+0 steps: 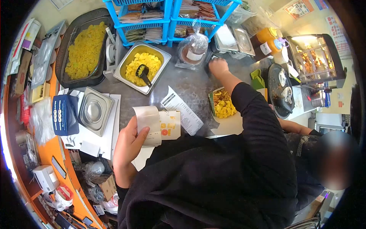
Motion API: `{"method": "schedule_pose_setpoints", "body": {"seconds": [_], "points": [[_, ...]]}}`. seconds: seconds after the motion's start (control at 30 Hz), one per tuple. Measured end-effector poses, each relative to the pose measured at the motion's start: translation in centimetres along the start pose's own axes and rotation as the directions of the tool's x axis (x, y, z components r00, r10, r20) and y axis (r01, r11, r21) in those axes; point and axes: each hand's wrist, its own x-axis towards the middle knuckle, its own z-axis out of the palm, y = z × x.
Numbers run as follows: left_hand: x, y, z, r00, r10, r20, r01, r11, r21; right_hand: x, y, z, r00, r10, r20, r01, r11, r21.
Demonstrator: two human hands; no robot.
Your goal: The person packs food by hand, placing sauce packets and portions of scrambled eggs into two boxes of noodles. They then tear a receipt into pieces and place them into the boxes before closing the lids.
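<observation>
My left hand (131,143) pinches a white paper slip (148,126) and a printed white carton (169,125) at the counter's front edge. My right hand (218,67) is closed on the counter, right of a plastic-wrapped brown container (193,51); a dark thing shows beside it, too small to name. Below my right forearm is an open food box (224,104) with yellow chunks and browned food. A long printed receipt (182,111) lies between the hands. Behind it, a metal pan (143,68) holds yellow chunks and a black scoop (143,75).
A black tray of yellow rice (85,49) is at the back left, near a metal lid (95,110). Blue racks (169,23) stand behind. Sauce bottles (267,47), a black platter (280,91) and a lit display case (314,59) are right. Another person (305,152) stands close at right.
</observation>
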Motion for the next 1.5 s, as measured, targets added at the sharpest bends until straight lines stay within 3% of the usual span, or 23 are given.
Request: {"method": "schedule_pose_setpoints", "body": {"seconds": [0.23,0.33,0.43,0.53,0.57,0.6,0.67,0.73,0.8,0.87,0.9,0.97,1.03,1.1,1.17,1.2,1.27,1.37,1.5], "points": [[0.8,-0.2,-0.4,0.998,0.021,0.055,-0.025,0.997,0.068,-1.9,-1.3,0.8,0.940,0.292,0.174,-0.330,0.909,0.256],[1.0,0.8,-0.2,0.997,0.011,0.081,-0.020,0.994,0.110,-2.0,-1.0,-0.7,0.878,0.266,0.398,-0.425,0.816,0.392],[1.0,0.6,-0.2,0.994,0.018,0.112,-0.024,0.998,0.057,-2.5,-1.0,-5.2,0.806,0.205,0.555,-0.442,0.833,0.333],[1.0,1.5,-0.1,0.992,0.073,0.104,-0.077,0.996,0.036,-1.5,-1.6,-6.6,0.681,0.288,0.674,-0.541,0.817,0.198],[1.0,1.6,0.1,0.992,0.093,0.080,-0.090,0.995,-0.044,-2.7,-2.3,-10.0,0.743,0.245,0.623,-0.488,0.835,0.255],[1.1,1.3,0.0,0.991,0.095,0.090,-0.087,0.992,-0.096,-3.7,-2.6,-12.0,0.807,0.080,0.585,-0.389,0.817,0.426],[1.3,1.9,0.4,0.981,0.195,0.016,-0.190,0.970,-0.152,-5.4,-2.4,-15.3,0.886,-0.212,0.413,-0.174,0.675,0.717],[1.9,2.8,0.9,0.969,0.236,-0.077,-0.248,0.925,-0.287,-10.0,-4.8,-19.8,0.969,-0.225,0.102,-0.077,0.117,0.990],[2.5,3.8,1.3,0.954,0.246,-0.173,-0.295,0.873,-0.387,-14.9,-8.0,-24.5,0.944,-0.300,-0.135,0.005,-0.397,0.918],[3.5,4.8,1.2,0.933,0.238,-0.271,-0.340,0.829,-0.444,-17.8,-10.5,-26.3,0.902,-0.257,-0.347,0.323,-0.130,0.937],[4.3,4.8,0.5,0.940,0.224,-0.256,-0.326,0.809,-0.489,-18.4,-11.2,-26.2,0.897,-0.343,-0.279,0.257,-0.110,0.960],[5.3,5.2,-1.0,0.953,0.205,-0.222,-0.300,0.723,-0.622,-19.3,-12.6,-25.9,0.970,-0.230,-0.085,-0.008,-0.378,0.926],[5.3,5.3,-2.7,0.956,0.291,-0.035,-0.220,0.633,-0.742,-20.0,-14.1,-27.0,0.997,-0.056,-0.047,-0.002,-0.661,0.750],[4.1,6.5,-2.6,0.944,0.313,0.101,-0.109,0.587,-0.802,-20.5,-14.7,-27.1,0.999,0.025,-0.026,0.036,-0.630,0.776],[2.5,5.6,-1.9,0.957,0.237,0.167,-0.096,0.804,-0.587,-20.9,-15.9,-28.8,0.991,0.133,0.009,0.091,-0.724,0.684],[1.8,5.3,-1.5,0.963,0.194,0.186,-0.089,0.883,-0.461,-21.0,-16.3,-28.6,0.983,0.182,-0.021,0.143,-0.693,0.707],[1.1,5.6,-1.1,0.977,0.185,0.103,-0.117,0.879,-0.462,-20.9,-17.1,-27.9,0.957,0.274,-0.091,0.248,-0.619,0.745],[1.1,5.9,-1.7,0.969,0.233,0.077,-0.168,0.861,-0.480,-21.6,-18.1,-29.9,0.904,0.425,-0.054,0.349,-0.659,0.667],[1.0,5.8,-2.3,0.958,0.243,0.152,-0.156,0.886,-0.436,-21.8,-18.7,-30.3,0.858,0.490,-0.154,0.383,-0.412,0.827]]}}
